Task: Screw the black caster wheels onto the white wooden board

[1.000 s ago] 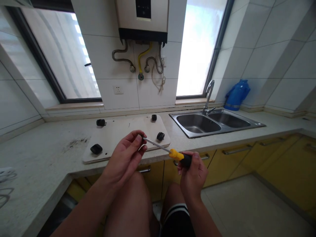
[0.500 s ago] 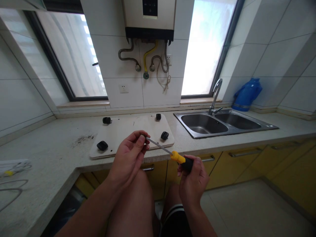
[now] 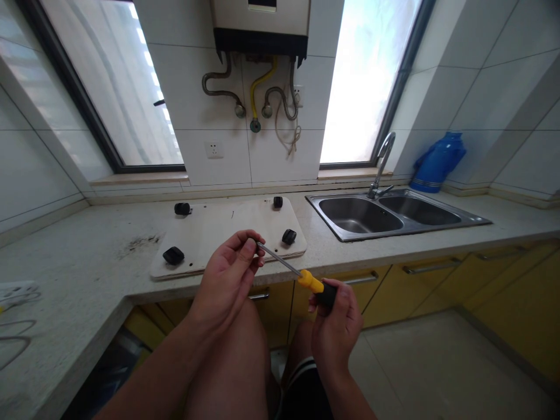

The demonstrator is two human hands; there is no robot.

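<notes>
My right hand (image 3: 336,318) is wrapped round the black grip of a yellow-and-black screwdriver (image 3: 311,281). The metal shaft slants up and left to my left hand (image 3: 234,265), whose thumb and fingertips pinch together right at its tip. Something small and dark shows there, too hidden to name. Behind my hands, a pale board (image 3: 230,224) lies flat on the counter. Black wheel-like feet stand near its corners: a front left one (image 3: 174,255), a back left one (image 3: 182,209), a back right one (image 3: 277,202) and a front right one (image 3: 289,237).
The stone counter (image 3: 105,233) turns a corner at the left, with a power strip (image 3: 17,290) and cable on it. To the right are a double steel sink (image 3: 356,214) with a tap (image 3: 385,154) and a blue flask (image 3: 440,162). Yellow drawers (image 3: 402,294) run below.
The view has tilted down and shifted slightly, so the background sits differently in the frame. Both hands keep their hold, and the screwdriver stays at the left fingertips.
</notes>
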